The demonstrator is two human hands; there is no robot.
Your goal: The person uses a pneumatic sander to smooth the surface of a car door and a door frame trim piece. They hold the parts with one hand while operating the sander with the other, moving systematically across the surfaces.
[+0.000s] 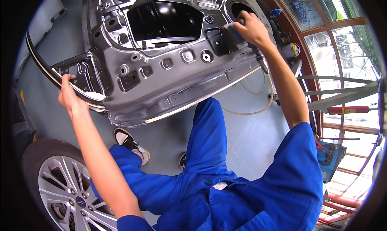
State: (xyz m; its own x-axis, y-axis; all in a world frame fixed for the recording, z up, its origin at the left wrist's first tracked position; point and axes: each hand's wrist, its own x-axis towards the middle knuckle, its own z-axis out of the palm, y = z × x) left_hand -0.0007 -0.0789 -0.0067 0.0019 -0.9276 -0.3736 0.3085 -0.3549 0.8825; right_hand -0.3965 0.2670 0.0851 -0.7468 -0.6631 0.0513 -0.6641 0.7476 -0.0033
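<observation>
A bare metal car door panel with cutouts and a large dark opening lies before me, its long edge toward me. My left hand grips the curved dark frame strip at the door's left end, beside some pale white material. My right hand is closed round a dark hand tool over the panel's right part, with a metal fitting below my wrist. The tool's working end is hard to make out.
A car wheel stands at lower left. A pale hose loops on the floor. At right are a window wall, grey bars, a red-handled tool and a blue case. A round can sits beyond the door.
</observation>
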